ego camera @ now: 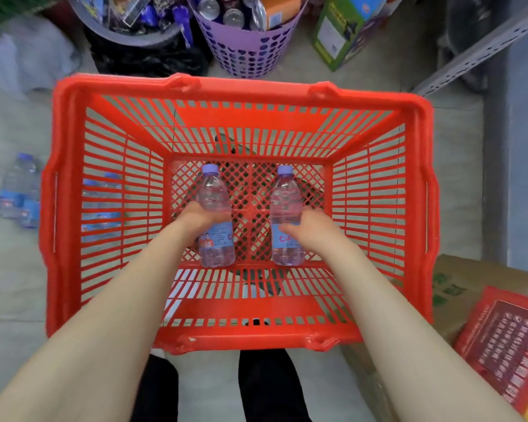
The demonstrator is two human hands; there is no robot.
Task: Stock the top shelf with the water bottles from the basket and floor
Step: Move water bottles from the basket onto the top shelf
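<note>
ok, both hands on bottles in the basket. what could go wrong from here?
Both are one-handed grips: left hand on the left bottle, right hand on the right bottle. Either could slip on the lift.
A bottle might clip the red basket rim coming out.
The floor bottles sit close on the left; a step could knock them.

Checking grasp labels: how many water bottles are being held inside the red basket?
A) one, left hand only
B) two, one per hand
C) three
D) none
B: the left hand grips the left bottle and the right hand grips the right bottle, both inside the red basket.
</note>
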